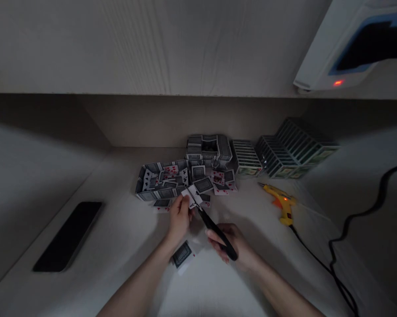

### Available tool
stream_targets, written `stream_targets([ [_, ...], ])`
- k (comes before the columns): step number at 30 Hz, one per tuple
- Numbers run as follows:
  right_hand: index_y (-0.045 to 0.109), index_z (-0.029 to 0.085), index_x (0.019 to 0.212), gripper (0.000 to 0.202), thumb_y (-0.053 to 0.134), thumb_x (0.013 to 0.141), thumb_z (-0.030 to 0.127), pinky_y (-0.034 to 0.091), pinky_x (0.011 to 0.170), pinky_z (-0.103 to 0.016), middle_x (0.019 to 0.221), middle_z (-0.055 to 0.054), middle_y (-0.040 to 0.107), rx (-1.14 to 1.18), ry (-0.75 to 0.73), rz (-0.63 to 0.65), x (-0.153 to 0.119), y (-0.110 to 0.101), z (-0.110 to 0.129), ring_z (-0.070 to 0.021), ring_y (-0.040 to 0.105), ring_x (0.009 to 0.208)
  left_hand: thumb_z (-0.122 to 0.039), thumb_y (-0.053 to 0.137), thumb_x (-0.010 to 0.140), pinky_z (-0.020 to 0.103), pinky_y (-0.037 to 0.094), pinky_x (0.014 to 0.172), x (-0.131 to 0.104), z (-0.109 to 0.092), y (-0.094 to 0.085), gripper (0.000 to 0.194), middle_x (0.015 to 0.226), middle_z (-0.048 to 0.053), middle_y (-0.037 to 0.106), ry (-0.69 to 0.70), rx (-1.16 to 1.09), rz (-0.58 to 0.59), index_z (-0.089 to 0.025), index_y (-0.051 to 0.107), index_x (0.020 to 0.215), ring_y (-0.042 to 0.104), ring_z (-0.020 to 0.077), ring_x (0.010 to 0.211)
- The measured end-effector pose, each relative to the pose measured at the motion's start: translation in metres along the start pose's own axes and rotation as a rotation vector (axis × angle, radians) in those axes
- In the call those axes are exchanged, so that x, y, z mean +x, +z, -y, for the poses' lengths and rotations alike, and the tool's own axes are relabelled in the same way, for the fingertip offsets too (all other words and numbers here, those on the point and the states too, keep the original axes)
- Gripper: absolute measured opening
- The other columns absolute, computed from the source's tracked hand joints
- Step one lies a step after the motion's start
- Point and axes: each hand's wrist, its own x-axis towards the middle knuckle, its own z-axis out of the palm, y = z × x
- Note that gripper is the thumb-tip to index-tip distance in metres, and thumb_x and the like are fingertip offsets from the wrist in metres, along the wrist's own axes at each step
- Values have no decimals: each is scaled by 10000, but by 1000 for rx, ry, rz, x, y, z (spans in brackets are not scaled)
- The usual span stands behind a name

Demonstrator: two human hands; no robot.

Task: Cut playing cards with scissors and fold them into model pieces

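Observation:
A small white playing card (191,196) is pinched between the fingers of my left hand (179,216). My right hand (230,245) is closed round the black handles of a pair of scissors (217,230), whose blades meet the card. Just beyond, loose cards (203,185) lie scattered beside an open box made of cards (163,193). Nearer to me, below my left hand, a few more cards (182,254) rest on the white surface.
Behind stands a card-built structure (209,150), with slatted stacks (246,157) to its right. A yellow glue gun (283,203) with a black cord (310,250) lies right. A black phone (68,237) lies left. A shelf edge (185,94) overhangs the back.

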Motion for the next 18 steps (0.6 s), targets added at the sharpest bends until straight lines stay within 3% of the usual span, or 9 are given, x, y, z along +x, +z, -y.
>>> stream_targets([
  [4,463,162,491,384,691,534,467,212,256,-171,368,76,406,-20,57,-29,-1,2,5,-23,302,260,-379,547,675,193,277,344,3,0,-3,243,428,-63,451,-39,-73,-22,-169,469,581,394,70,340],
  [7,484,155,509,369,681,547,464,212,256,-171,374,74,416,-25,41,-7,1,1,2,-24,310,263,-436,541,682,233,397,427,6,-4,-5,286,559,-6,589,-121,-265,-25,-151,548,678,533,121,456],
  [12,467,152,498,370,689,541,445,214,247,-170,370,81,412,-35,57,10,4,0,-2,-19,296,252,-554,416,773,345,489,680,6,-18,-8,473,870,94,667,-279,-550,199,-145,583,945,626,224,819],
  [18,451,154,480,391,682,564,459,223,249,-171,362,71,424,-99,39,-13,5,0,-3,-33,343,250,-517,373,824,397,475,796,2,-25,-13,479,976,124,652,-320,-679,331,-129,573,1022,596,258,945],
])
